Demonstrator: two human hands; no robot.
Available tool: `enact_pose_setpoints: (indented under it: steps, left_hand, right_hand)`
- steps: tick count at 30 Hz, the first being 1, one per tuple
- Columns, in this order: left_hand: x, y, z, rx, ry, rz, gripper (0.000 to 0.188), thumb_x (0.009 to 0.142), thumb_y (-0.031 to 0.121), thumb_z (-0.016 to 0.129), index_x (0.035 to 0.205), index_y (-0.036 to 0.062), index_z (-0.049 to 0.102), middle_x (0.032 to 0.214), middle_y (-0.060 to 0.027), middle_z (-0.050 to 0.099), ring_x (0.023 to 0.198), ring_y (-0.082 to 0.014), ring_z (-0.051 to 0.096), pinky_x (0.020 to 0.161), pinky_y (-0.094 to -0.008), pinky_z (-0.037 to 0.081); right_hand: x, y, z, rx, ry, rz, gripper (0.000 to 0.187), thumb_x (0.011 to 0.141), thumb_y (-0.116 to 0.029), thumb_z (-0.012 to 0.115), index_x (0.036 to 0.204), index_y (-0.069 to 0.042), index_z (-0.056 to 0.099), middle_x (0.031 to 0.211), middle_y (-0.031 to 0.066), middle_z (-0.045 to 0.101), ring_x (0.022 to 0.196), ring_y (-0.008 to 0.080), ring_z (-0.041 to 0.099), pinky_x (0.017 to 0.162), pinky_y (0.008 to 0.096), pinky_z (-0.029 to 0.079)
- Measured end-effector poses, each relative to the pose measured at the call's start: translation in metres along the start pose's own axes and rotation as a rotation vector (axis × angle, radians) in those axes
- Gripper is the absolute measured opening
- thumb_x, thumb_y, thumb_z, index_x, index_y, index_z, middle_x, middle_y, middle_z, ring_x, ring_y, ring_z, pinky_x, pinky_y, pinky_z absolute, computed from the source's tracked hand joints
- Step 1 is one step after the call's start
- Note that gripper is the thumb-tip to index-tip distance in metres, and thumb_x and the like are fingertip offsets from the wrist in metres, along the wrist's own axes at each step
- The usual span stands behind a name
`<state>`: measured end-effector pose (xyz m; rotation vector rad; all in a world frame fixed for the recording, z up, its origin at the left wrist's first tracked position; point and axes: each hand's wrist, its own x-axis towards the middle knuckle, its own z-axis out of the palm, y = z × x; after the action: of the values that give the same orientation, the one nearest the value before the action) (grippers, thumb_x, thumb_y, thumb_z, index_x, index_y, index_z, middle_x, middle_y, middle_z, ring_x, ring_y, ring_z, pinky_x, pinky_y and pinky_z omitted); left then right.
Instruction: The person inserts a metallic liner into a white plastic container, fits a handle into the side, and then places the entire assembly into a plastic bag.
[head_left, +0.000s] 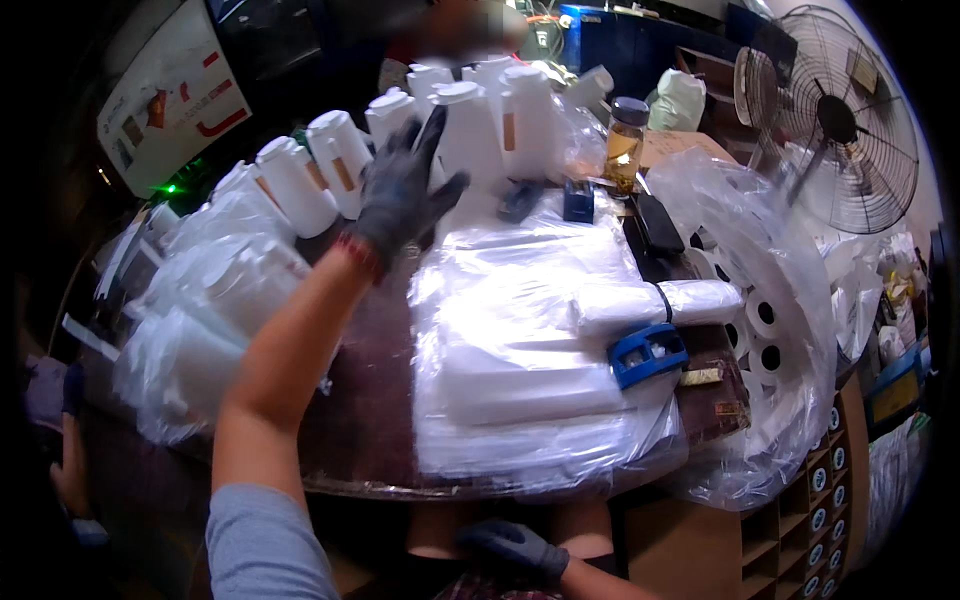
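Clear, crinkled plastic bagging (pixel 180 370) lies on the left side of my dark red-brown table (pixel 370 430), with pale cylindrical shapes showing through it. Beyond it, the row of white, cylindrical, lidded canisters (pixel 290 190) stands in an arc along the far side. Their long axes run up from the tabletop, lids uppermost; those on the left lean leftward in this wide view, while those in the middle rise nearly straight. They look smooth and matt, and several carry a narrow brown strip lengthwise down the side.

My left hand (pixel 405 185), in a dark grey glove, reaches over to them with its fingers spread wide and thumb out to the right. Just beside my fingertips is the tall white canister (pixel 467 135) at far middle; I can't tell whether I touch it. My right hand (pixel 515 548), gloved too, lies low over my lap at the near edge; I can't tell how far its fingers are curled.

Right of centre lies a broad stack of shiny, whitish plastic sheets (pixel 520 350), with a blue plastic frame-shaped tool (pixel 622 370) at its right side. Farther right, a clear bag holds white rolls (pixel 757 335) with dark round centres.
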<state>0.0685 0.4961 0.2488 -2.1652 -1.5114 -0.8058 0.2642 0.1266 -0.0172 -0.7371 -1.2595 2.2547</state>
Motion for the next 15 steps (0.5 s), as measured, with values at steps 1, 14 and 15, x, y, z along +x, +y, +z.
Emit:
enact_pose_setpoints:
  steps: [1,14,15]
  left_hand:
    - [0.03,0.005,0.029,0.185,-0.023,0.007,0.083,0.084,0.039,0.07,0.152,0.0215,0.027,0.154,-0.0166,0.031,0.138,-0.0419,0.033,0.111,-0.0579,0.03]
    - [0.104,-0.043,0.105,0.445,0.136,0.231,0.038,0.08,0.017,0.067,0.117,0.0106,0.064,0.112,-0.0143,0.066,0.108,-0.0342,0.06,0.093,-0.0485,0.043]
    - [0.089,-0.049,0.085,0.39,0.18,0.34,0.034,0.08,0.018,0.067,0.113,0.0093,0.065,0.11,-0.0153,0.066,0.107,-0.0347,0.06,0.095,-0.0477,0.042]
  right_hand:
    - [0.005,0.007,-0.003,-0.031,-0.011,0.11,0.036,0.099,-0.028,0.052,0.126,-0.005,0.062,0.12,0.0113,0.063,0.114,0.022,0.057,0.102,0.0341,0.043]
    - [-0.009,0.003,-0.007,0.043,0.023,-0.098,0.038,0.097,-0.033,0.058,0.124,-0.007,0.061,0.106,0.0104,0.065,0.097,0.0174,0.059,0.086,0.0339,0.049]
    - [-0.012,-0.011,-0.009,0.261,0.011,0.3,0.039,0.097,-0.036,0.058,0.12,-0.005,0.063,0.103,0.0092,0.066,0.095,0.0157,0.059,0.085,0.0341,0.049]
